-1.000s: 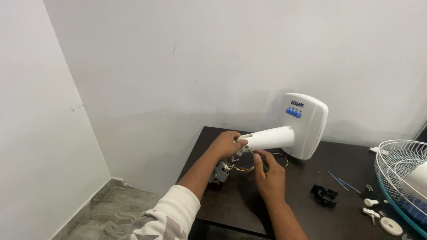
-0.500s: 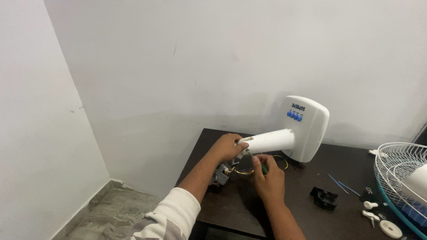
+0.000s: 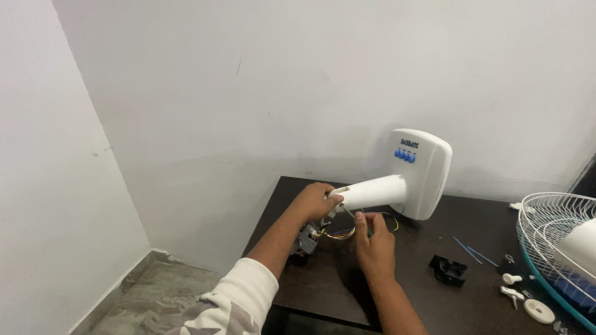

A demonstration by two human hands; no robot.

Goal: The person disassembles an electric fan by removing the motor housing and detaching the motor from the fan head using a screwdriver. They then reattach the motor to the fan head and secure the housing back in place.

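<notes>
A white fan stand (image 3: pixel 397 186) lies on its side on the dark table (image 3: pixel 335 285), its flat base with blue buttons turned toward me. My left hand (image 3: pixel 315 200) grips the open end of the stand's white neck. My right hand (image 3: pixel 372 239) is closed on a thin green-handled tool (image 3: pixel 355 215) pointed at the neck's end. Coloured wires (image 3: pixel 340 233) run from the neck to a grey motor block (image 3: pixel 307 239) lying just below my left hand.
A black plastic part (image 3: pixel 448 270) lies right of my right hand. Two thin blue sticks (image 3: pixel 473 251), small white knobs (image 3: pixel 513 286) and a round white cap (image 3: pixel 539 311) sit further right. A white wire fan guard (image 3: pixel 552 229) fills the right edge. Walls close in behind and left.
The view has shifted slightly. My right hand has moved a little up toward the neck's end with the tool; my left hand keeps its grip.
</notes>
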